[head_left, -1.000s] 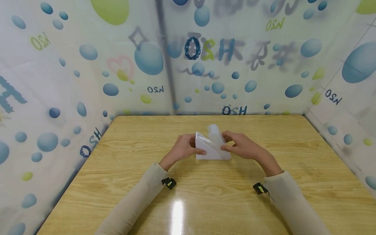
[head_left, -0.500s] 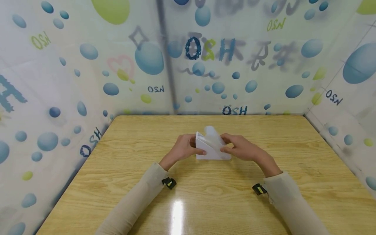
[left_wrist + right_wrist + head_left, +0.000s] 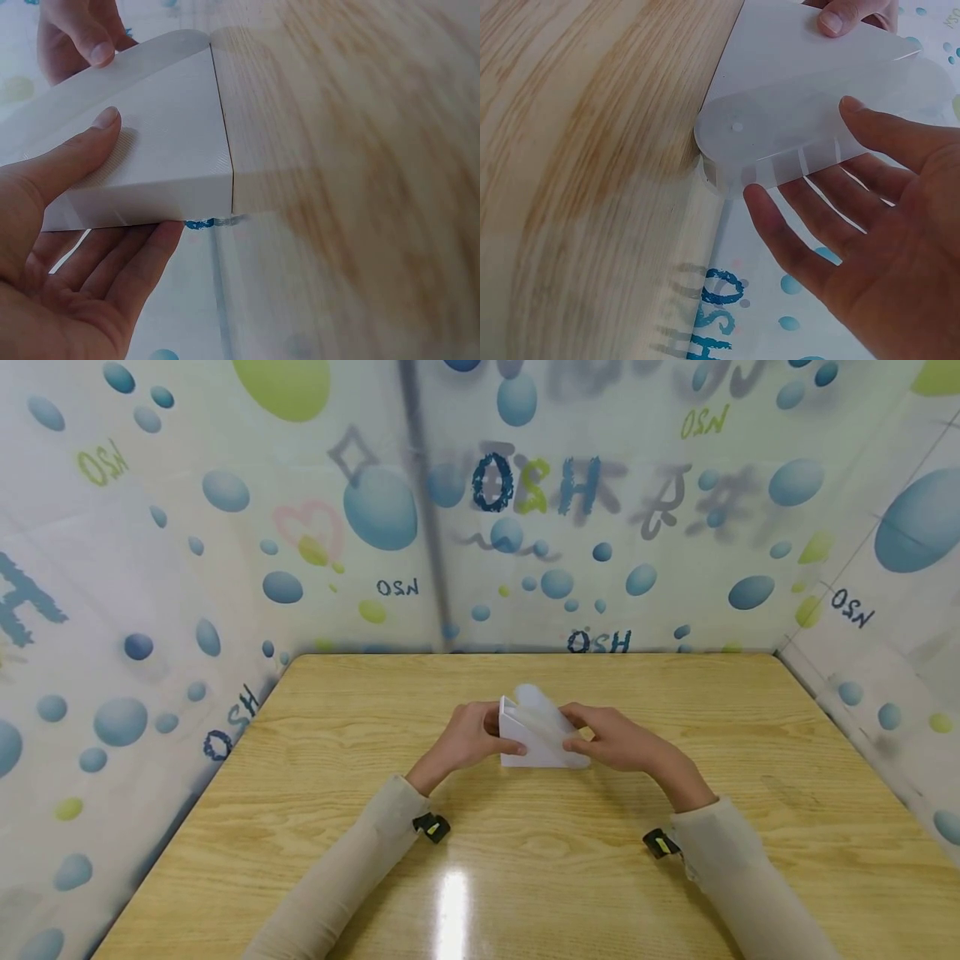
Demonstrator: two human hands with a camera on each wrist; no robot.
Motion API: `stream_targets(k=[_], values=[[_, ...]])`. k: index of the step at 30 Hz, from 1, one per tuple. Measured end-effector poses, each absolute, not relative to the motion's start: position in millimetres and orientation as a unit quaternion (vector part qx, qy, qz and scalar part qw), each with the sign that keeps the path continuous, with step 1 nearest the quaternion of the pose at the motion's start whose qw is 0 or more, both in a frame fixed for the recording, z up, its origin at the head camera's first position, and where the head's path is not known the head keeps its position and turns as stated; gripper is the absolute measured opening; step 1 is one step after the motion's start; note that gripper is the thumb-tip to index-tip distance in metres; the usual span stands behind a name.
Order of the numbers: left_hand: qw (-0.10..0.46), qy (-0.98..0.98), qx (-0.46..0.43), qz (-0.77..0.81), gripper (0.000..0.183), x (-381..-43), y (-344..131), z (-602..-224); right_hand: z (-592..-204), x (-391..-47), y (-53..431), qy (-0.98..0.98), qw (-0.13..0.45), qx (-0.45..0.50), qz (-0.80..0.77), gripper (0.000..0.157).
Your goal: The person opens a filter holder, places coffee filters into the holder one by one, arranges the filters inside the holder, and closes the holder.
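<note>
A small white plastic box (image 3: pixel 542 745) with a slanted top stands on the wooden table. My left hand (image 3: pixel 471 737) grips its taller left end, thumb on the near face and fingers on the far side. A translucent hinged lid (image 3: pixel 802 109) with rounded ends is joined to the box by a round pivot at the low right corner. The lid leans over the slanted top, its far end raised in the head view. My right hand (image 3: pixel 618 739) holds the lid between thumb and fingers from the right. In the left wrist view, the lid's edge overlaps the box's face.
The wooden table (image 3: pixel 360 693) reaches back to a wall covering (image 3: pixel 630 527) printed with blue and green dots and lettering. Dark wrist cameras sit at both sleeves (image 3: pixel 727 843). A bright light reflection lies on the table's near part.
The lid has swung left and down over the box's slanted top, my right hand turning slightly with it. My left hand and the box have stayed in place.
</note>
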State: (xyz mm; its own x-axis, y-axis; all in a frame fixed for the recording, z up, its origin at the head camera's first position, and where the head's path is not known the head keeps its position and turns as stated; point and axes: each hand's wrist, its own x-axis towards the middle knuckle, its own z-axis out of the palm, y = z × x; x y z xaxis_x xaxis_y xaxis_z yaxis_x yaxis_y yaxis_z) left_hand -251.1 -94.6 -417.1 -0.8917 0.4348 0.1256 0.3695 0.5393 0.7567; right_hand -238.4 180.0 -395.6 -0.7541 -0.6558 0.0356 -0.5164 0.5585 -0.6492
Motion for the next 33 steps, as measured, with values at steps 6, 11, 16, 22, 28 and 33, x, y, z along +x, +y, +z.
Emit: stream_targets(k=[6,11,16,22,28,33], values=[[0.041,0.876,0.227,0.422,0.041,-250.9,-95.0,-417.1,-396.2,-237.7,178.5,0.880,0.109,-0.334,-0.319,0.047],[0.040,0.877,0.227,0.422,0.041,-251.2,-94.9,-417.3,-396.3,-237.0,177.2,0.883,0.110,-0.332,-0.313,0.046],[0.039,0.879,0.228,0.417,0.041,-250.9,-94.9,-416.8,-394.9,-235.1,176.1,0.885,0.112,-0.331,-0.307,0.046],[0.040,0.879,0.230,0.416,0.040,-250.9,-95.0,-416.4,-393.6,-233.5,175.2,0.890,0.112,-0.327,-0.297,0.047],[0.044,0.876,0.228,0.423,0.041,-250.8,-95.3,-415.8,-393.0,-233.4,174.0,0.892,0.114,-0.325,-0.292,0.048],[0.045,0.876,0.229,0.421,0.040,-250.7,-95.4,-415.9,-393.7,-233.3,173.5,0.896,0.113,-0.323,-0.281,0.050]])
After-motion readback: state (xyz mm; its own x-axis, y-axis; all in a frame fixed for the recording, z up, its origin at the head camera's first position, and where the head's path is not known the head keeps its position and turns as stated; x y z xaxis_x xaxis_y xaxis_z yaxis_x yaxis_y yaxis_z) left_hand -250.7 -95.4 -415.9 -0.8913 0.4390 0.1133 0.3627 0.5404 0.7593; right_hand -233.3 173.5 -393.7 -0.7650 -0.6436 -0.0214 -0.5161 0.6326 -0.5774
